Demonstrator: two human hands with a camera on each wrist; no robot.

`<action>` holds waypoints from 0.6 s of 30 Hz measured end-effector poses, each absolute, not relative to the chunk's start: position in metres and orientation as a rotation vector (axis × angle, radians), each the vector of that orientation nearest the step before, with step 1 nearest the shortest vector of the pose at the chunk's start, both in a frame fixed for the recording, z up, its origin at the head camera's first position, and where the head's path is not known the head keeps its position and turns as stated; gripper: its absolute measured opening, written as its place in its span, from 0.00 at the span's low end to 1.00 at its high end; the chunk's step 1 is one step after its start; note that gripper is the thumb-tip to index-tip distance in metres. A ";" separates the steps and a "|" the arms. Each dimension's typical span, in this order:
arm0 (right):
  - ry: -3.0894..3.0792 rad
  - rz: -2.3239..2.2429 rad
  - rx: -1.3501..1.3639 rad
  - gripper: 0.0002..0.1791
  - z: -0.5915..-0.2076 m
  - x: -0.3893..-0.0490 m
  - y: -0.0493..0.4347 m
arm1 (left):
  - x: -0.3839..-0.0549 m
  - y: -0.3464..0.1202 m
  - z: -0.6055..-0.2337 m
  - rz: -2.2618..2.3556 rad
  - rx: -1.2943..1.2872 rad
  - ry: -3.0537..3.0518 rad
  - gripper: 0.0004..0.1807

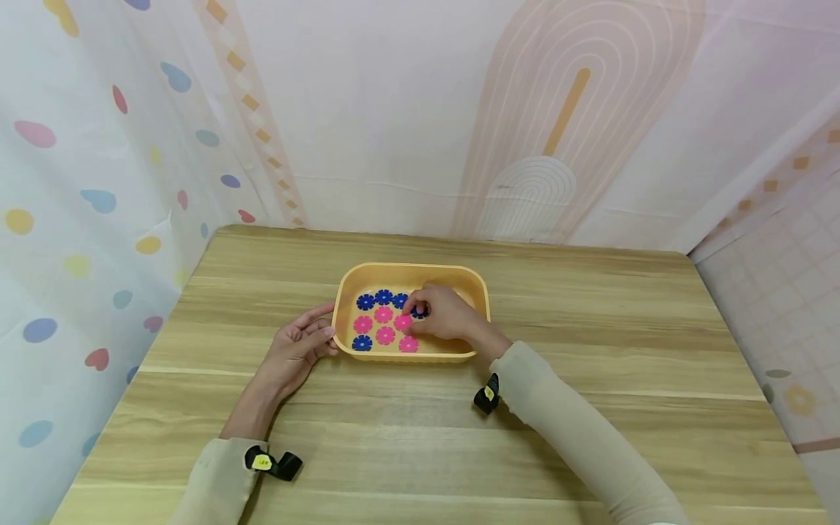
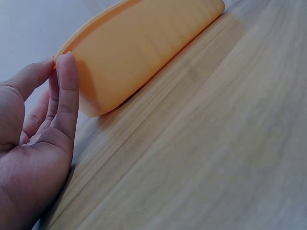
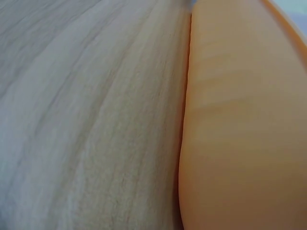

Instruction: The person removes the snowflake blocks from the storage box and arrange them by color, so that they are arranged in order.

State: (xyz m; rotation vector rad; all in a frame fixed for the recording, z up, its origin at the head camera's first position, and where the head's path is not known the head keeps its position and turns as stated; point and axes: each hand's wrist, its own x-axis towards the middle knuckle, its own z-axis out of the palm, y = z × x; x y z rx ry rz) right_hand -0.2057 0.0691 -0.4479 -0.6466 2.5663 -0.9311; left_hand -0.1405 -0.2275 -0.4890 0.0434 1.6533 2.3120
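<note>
A yellow-orange plastic tray (image 1: 420, 357) stands on the wooden table, with notched plastic discs lying flat on its floor. My left hand (image 1: 298, 350) holds the tray's left rim; in the left wrist view its thumb and fingertips (image 2: 67, 60) pinch the edge. My right hand (image 1: 446, 313) reaches in over the right side, thumb and forefinger curled at the edges of a pink notched disc (image 1: 402, 322). A blue notched disc (image 1: 420, 313) shows between these fingers, partly hidden. The right wrist view has only the tray's outer wall (image 3: 244, 124) and table; the hand is out of sight there.
Blue discs (image 1: 383, 297) line the back of the tray, pink discs (image 1: 385, 335) lie in the middle and front, and one blue disc (image 1: 362, 343) sits at front left. The wooden table (image 1: 590, 313) extends around the tray, with a patterned curtain (image 1: 394, 131) behind.
</note>
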 end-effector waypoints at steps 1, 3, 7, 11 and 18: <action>2.568 -0.936 -0.647 0.12 -0.448 -0.206 0.069 | -0.141 -0.228 -0.489 2.313 0.044 1.650 0.22; 2.570 -0.954 -0.642 0.12 -0.447 -0.205 0.069 | -0.141 -0.228 -0.489 2.318 0.053 1.640 0.22; 2.572 -1.003 -0.621 0.13 -0.446 -0.204 0.070 | -0.141 -0.227 -0.489 2.320 0.068 1.637 0.21; 2.570 -1.060 -0.610 0.14 -0.445 -0.203 0.072 | -0.143 -0.227 -0.491 2.321 0.070 1.633 0.21; 2.554 -1.239 -0.604 0.14 -0.444 -0.200 0.075 | -0.144 -0.226 -0.493 2.316 0.093 1.636 0.21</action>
